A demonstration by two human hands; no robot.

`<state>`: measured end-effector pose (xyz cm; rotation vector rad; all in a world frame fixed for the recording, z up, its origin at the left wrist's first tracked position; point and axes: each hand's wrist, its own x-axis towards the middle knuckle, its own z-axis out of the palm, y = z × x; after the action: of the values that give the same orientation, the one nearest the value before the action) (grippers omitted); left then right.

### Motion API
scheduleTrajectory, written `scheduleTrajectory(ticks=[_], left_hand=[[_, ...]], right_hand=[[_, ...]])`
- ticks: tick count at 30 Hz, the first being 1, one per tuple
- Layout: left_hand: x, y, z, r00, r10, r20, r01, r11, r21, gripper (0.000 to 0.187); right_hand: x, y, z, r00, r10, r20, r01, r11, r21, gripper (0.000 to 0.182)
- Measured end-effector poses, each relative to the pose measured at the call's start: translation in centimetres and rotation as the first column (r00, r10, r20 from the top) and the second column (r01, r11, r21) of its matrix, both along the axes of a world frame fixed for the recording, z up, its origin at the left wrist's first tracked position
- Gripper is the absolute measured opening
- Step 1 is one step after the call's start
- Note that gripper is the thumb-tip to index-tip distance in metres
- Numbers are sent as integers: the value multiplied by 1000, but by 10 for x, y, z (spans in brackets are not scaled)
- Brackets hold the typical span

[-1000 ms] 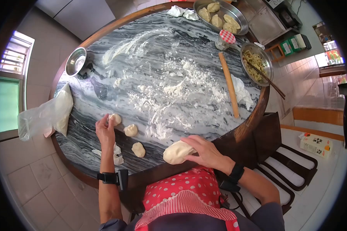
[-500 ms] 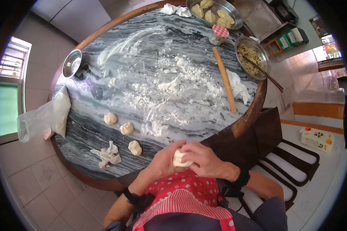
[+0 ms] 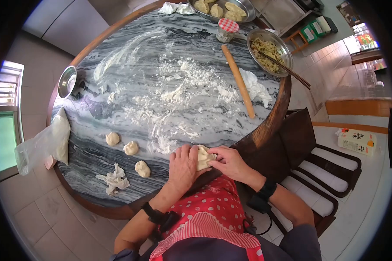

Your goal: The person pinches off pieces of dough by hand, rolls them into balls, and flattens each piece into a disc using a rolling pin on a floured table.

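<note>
A piece of white dough [image 3: 203, 158] is between my two hands at the near edge of the marble table [image 3: 117, 78]. My left hand [image 3: 183, 167] lies against its left side, fingers together and pointing forward. With thumb and fingers, my right hand [image 3: 231, 162] pinches the dough's right edge. To the left sit three dough balls, the nearest ball [image 3: 142, 169], a middle one [image 3: 130, 148] and a farther one [image 3: 113, 138]. White flour [image 3: 178, 93] is scattered over the table's middle. A wooden rolling pin [image 3: 238, 81] lies at the right.
A bowl of filling [image 3: 266, 54] with chopsticks [image 3: 292, 74] stands at the right edge. Behind are a jar with a checked lid [image 3: 228, 29] and a basin of dumplings [image 3: 234, 11]. A metal bowl [image 3: 67, 82], flour bag [image 3: 61, 135] and crumpled tissue [image 3: 114, 179] are at the left.
Both hands have moved forward with the dough to the table's edge. The dough now looks flatter and wider, and my left hand has turned palm down. The view has shifted slightly.
</note>
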<state>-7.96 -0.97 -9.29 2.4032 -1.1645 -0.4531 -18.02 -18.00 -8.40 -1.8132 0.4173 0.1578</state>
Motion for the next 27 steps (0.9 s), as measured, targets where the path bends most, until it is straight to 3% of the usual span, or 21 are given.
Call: scheduleTrajectory(ticks=[3, 5, 8, 10, 11, 13, 14, 15, 16, 17, 18, 19, 21, 23, 24, 25, 26, 27], left_hand=[[4, -5, -19, 997, -25, 79, 24, 1000, 7, 58], [5, -8, -18, 992, -26, 121, 26, 1000, 0, 53], [10, -10, -12, 997, 28, 71, -28, 1000, 2, 52], [17, -3, -12, 975, 68, -210, -81, 995, -52, 48], [18, 2, -11, 976, 67, -209, -80, 995, -53, 48], [22, 8, 1, 775, 188, -603, -249, 968, -18, 47], [26, 11, 8, 778, 187, -599, -247, 969, -19, 47], [30, 13, 15, 656, 221, -721, -329, 944, -11, 49], [32, 14, 23, 515, 239, -823, -407, 913, 10, 51], [33, 13, 34, 518, 238, -821, -405, 914, 9, 51], [33, 12, 47, 292, 134, -947, -527, 849, -43, 55], [34, 10, 56, 62, -18, -998, -646, 762, -54, 60], [27, 5, 59, 69, -38, -997, -597, 799, -72, 61], [19, -11, 52, -228, -216, -949, -742, 670, 25, 69], [23, -18, 61, -259, -187, -948, -706, 706, 54, 81], [28, -21, 60, -258, -189, -948, -705, 708, 50, 81], [38, -25, 57, -252, -121, -960, -772, 623, 124, 81], [47, -29, 57, -251, -56, -966, -834, 519, 186, 82]], right_hand=[[4, -2, -12, 999, -37, -3, 37, 999, -36, 27], [6, -6, -32, 994, -99, -43, 104, 987, 121, 24], [7, -15, -15, 998, -13, -63, 27, 972, 232, 33], [3, -20, -5, 998, 41, -44, -26, 952, 305, 38], [-1, -19, 3, 997, 14, -80, 10, 958, 287, 44], [-4, -14, 12, 994, -14, -111, 44, 963, 266, 49], [-5, -10, 15, 987, -106, -122, 146, 906, 398, 55], [-4, -7, 16, 970, -193, -146, 241, 819, 520, 62], [-2, -6, 14, 971, -195, -142, 240, 819, 521, 62], [1, -5, 11, 959, -187, -214, 282, 720, 635, 64], [3, -3, 9, 944, -166, -284, 325, 603, 729, 66], [9, 0, 10, 945, -169, -280, 324, 603, 729, 66], [27, 10, 17, 941, -276, -196, 316, 505, 803, 67], [52, 12, 25, 939, -314, -140, 305, 576, 759, 65], [60, 14, 31, 934, -347, -88, 304, 638, 708, 64], [62, 21, 43, 933, -349, -85, 304, 639, 706, 64], [63, 28, 58, 963, -205, 176, 108, 890, 442, 63], [64, 37, 66, 931, 32, 364, -64, 995, 77, 62]])
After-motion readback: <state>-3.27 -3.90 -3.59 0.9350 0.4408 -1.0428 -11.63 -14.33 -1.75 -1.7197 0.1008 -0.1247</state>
